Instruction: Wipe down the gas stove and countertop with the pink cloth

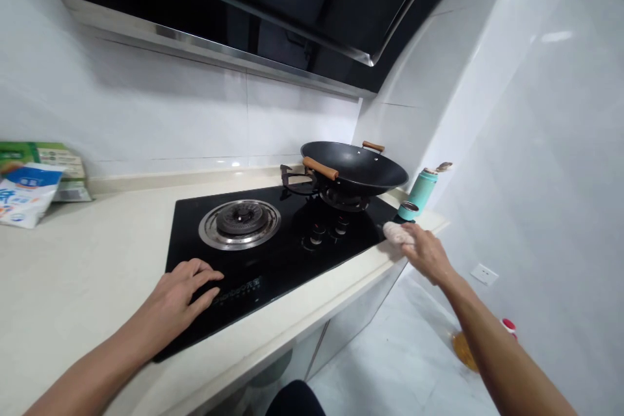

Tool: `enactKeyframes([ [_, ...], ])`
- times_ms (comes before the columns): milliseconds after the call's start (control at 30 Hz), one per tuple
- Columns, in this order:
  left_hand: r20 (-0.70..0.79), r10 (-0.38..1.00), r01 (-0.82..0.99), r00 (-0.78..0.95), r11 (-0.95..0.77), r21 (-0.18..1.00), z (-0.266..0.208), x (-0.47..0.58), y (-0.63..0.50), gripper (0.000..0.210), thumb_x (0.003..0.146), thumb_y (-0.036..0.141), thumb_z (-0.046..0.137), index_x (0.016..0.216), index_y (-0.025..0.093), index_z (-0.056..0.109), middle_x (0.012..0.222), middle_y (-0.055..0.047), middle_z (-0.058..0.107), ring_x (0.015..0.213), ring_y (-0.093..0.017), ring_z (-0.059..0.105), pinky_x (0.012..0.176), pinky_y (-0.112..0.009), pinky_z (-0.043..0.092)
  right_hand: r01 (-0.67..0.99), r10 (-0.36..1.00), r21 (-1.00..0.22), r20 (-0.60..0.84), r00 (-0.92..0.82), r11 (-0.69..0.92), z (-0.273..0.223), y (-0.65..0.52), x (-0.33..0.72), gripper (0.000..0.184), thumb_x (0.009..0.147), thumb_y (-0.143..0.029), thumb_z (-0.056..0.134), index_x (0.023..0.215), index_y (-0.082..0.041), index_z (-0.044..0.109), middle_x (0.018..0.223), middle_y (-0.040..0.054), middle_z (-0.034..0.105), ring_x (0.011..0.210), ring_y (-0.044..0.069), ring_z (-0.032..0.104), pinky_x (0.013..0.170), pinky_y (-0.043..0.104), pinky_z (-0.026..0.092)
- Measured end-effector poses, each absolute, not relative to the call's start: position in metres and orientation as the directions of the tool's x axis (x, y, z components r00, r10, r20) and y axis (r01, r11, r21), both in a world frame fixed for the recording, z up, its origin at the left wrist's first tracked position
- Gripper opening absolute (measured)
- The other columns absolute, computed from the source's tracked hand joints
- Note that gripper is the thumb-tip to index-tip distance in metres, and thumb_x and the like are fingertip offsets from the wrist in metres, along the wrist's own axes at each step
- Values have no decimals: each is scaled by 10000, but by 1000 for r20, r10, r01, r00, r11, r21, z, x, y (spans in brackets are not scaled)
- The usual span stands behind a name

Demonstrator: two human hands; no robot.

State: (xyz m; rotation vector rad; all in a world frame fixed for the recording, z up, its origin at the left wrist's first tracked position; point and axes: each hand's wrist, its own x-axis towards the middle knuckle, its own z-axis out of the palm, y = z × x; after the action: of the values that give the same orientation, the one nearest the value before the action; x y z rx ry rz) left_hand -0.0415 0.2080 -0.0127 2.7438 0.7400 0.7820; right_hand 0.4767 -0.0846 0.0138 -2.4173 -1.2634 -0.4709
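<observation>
A black glass gas hob is set in the pale countertop. My right hand grips a crumpled whitish cloth at the hob's front right corner. Just beyond it are a small teal cup or lid and a teal bottle. My left hand, fingers apart and holding nothing, rests at the hob's left front edge. Near it is the uncovered left burner with its steel ring. Two control knobs stand between the hands, toward the middle.
A black wok with wooden handles sits over the right burner, and a loose black pan support is beside it. The range hood hangs low overhead. Food packets lie far left. An oil bottle stands on the floor.
</observation>
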Motion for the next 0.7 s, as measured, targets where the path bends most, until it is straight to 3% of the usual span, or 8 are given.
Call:
enactKeyframes([
  [100, 434, 517, 417, 738, -854, 311, -12, -41, 207, 391, 927, 562, 528, 1081, 290, 762, 1080, -62, 674, 951, -239, 629, 863, -384, 525, 692, 612, -104, 386, 690, -715, 23, -86, 511, 502, 923, -358, 458, 1383, -234, 617, 1326, 124, 665, 1133, 318, 604, 926, 440, 457],
  [300, 420, 524, 423, 741, -850, 314, -7, -39, 203, 385, 917, 531, 526, 1072, 272, 765, 1062, -69, 670, 968, -252, 626, 870, -402, 518, 626, 585, -14, 341, 736, -780, 13, -69, 505, 465, 943, -387, 426, 1261, -175, 690, 1183, 174, 717, 1069, 358, 616, 887, 482, 444],
  [567, 386, 550, 459, 741, -834, 308, 3, -36, 185, 357, 942, 435, 468, 1092, 272, 749, 1097, -76, 687, 1006, -262, 632, 901, -417, 490, 810, 804, 196, 384, 455, -552, -1, -56, 380, 398, 974, -427, 470, 1229, -193, 666, 1105, 141, 712, 1052, 313, 574, 956, 443, 392],
  [700, 381, 540, 428, 751, -836, 343, 13, -34, 179, 346, 929, 436, 472, 1040, 273, 756, 1071, -68, 701, 994, -249, 640, 906, -393, 510, 885, 828, 251, 516, 219, -391, -6, -38, 274, 441, 996, -441, 455, 1198, -108, 663, 1036, 195, 681, 1018, 353, 557, 946, 512, 394],
])
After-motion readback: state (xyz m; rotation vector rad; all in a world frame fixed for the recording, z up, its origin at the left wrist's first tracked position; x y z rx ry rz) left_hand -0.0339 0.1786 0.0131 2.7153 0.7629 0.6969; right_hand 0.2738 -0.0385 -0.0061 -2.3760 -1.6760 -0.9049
